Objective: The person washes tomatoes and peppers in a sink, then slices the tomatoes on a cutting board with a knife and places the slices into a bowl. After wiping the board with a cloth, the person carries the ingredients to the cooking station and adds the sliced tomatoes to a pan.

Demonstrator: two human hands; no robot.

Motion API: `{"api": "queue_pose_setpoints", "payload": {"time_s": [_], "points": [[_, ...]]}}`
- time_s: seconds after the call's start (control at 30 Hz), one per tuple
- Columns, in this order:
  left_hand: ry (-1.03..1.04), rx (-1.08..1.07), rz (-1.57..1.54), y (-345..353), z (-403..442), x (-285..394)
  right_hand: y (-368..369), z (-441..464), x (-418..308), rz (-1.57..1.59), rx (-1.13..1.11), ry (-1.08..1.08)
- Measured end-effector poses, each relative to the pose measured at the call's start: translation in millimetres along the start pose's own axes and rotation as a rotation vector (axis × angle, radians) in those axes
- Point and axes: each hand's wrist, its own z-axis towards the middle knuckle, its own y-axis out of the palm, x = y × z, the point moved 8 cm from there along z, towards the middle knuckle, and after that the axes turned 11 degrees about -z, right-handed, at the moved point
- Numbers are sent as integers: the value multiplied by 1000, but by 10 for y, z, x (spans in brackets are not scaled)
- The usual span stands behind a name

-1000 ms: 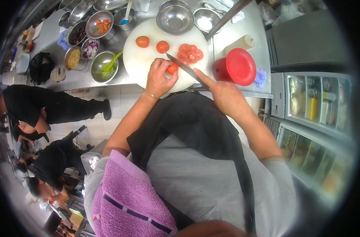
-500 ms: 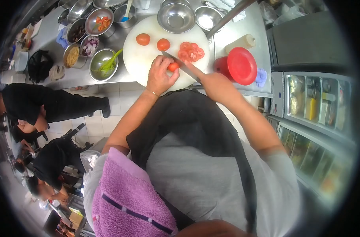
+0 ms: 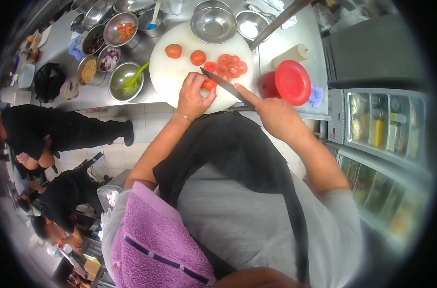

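Note:
On the round white cutting board (image 3: 168,72), my left hand (image 3: 195,95) has its fingers closed around a piece of tomato (image 3: 209,84). My right hand (image 3: 278,116) grips a knife (image 3: 228,87), its index finger stretched along the blade. The blade lies right against the held tomato, on its right side. Several tomato slices (image 3: 230,66) spread beyond the blade, and one slice (image 3: 210,66) sits apart to their left, near the knife tip. Two more tomatoes, one at the left (image 3: 173,51) and one nearer the middle (image 3: 198,57), rest behind my left hand.
Metal bowls (image 3: 213,24) stand behind the board. To the left, a bowl holds green peppers (image 3: 130,82), beside bowls of chopped onion (image 3: 110,58) and noodle-like strips (image 3: 87,70). A red container (image 3: 293,82) and a bottle (image 3: 291,54) are at the right. Two people (image 3: 60,129) in black work at left.
The knife and my right hand have shifted slightly right, away from the tomato. Another slice now lies left of the sliced group. My left hand still holds the tomato piece.

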Motion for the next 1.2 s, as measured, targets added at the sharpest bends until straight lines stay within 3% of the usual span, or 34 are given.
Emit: {"api": "queue_pose_setpoints", "payload": {"time_s": [0.2, 0.27, 0.33, 0.5, 0.67, 0.93, 1.13, 1.2], "points": [[2, -12, 9, -11, -14, -20, 162, 205, -48, 40, -58, 4], [-1, -39, 32, 3, -17, -12, 427, 515, -63, 60, 107, -64], [34, -3, 23, -41, 36, 83, 446, 648, 32, 54, 122, -78], [-26, 20, -21, -55, -61, 4, 184, 303, 9, 69, 123, -54], [-32, 12, -7, -38, -36, 4, 15, 20, -39, -62, -38, -10], [-2, 0, 25, -36, -125, 33, 536, 543, -88, 35, 86, -116], [-19, 43, -3, -60, -83, 60, 507, 605, 7, 95, 45, -105], [-18, 48, -15, -75, -77, 59, 314, 471, -8, 94, 132, -108]]}}
